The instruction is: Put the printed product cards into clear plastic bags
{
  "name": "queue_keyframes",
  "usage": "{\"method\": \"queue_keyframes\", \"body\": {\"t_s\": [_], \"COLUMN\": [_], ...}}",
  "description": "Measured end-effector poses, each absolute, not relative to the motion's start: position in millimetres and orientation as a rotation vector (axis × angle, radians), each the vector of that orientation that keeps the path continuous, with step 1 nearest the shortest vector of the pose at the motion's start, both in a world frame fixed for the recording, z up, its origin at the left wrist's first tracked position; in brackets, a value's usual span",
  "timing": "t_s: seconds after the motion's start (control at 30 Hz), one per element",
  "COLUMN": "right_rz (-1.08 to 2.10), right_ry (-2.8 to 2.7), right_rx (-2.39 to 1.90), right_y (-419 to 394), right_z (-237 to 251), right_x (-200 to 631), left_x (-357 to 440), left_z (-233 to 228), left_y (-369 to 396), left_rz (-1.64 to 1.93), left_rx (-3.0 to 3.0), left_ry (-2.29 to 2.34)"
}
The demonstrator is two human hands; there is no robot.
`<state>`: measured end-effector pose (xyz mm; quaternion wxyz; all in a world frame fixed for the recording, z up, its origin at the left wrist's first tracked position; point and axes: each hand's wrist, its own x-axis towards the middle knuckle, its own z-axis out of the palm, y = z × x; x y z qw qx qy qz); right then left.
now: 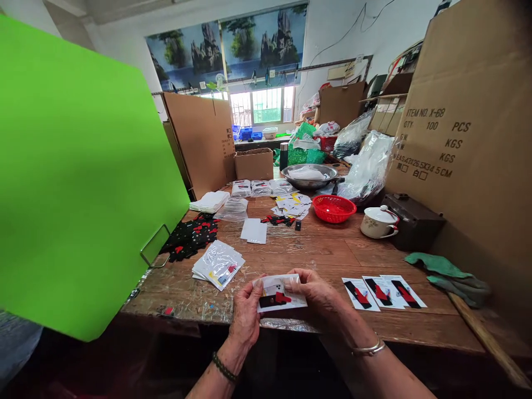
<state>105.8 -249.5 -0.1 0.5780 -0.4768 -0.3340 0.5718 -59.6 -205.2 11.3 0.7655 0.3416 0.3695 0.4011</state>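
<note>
Both hands, the left hand at one end and the right hand at the other, pinch a flat white packet with a black-and-red strip, held over the table's front edge. Handling it well calls for light, even thumb pressure at the ends, keeping the packet flat and the strip straight; squeezing harder could crease it. Three similar cards lie overlapping to the right.

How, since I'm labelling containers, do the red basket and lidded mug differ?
The red basket is open, the lidded mug covered. The basket's wall is perforated; the mug's is solid, pale and patterned. The basket looks wider than the mug. Both rest on the wooden table.
</note>
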Motion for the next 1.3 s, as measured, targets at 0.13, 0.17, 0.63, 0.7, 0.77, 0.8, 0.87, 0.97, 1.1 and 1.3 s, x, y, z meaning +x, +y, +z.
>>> {"method": "queue_keyframes", "body": {"t_s": [0.13, 0.17, 0.63, 0.7, 0.77, 0.8, 0.87, 0.97, 1.1, 1.3], "right_rz": [1.283, 1.274, 1.406, 1.338, 1.261, 1.24, 1.24, 1.289, 1.534, 1.361], "right_ry": [-0.806, -0.801, -0.937, -0.94, -0.939, -0.935, -0.941, -0.961, -0.964, -1.125], "right_rx": [-1.244, -1.259, -1.227, -1.257, -1.257, -1.25, -1.25, -1.275, -1.167, -1.234], "right_y": [-242, -240, -231, -227, -224, -223, -220, -218, -220, -218], "right_z": [1, 1, 9, 4, 0, -1, -1, 6, 22, 23], "right_x": [108, 107, 114, 112, 107, 104, 100, 97, 100, 83], "left_x": [-63, -64, -82, -84, -86, -87, -88, -91, -97, -105], "left_z": [12, 12, 11, 12, 14, 15, 17, 17, 12, 18], "left_y": [-203, -201, -191, -192, -193, -193, -193, -190, -182, -172], "left_rz": [0.858, 0.861, 0.977, 0.968, 0.949, 0.939, 0.922, 0.918, 0.985, 0.988], "left_rx": [0.884, 0.914, 0.913, 0.982, 1.068, 1.102, 1.134, 1.115, 1.139, 1.384], "left_ry": [0.826, 0.843, 0.927, 0.932, 0.942, 0.947, 0.949, 0.963, 1.026, 1.089]}}
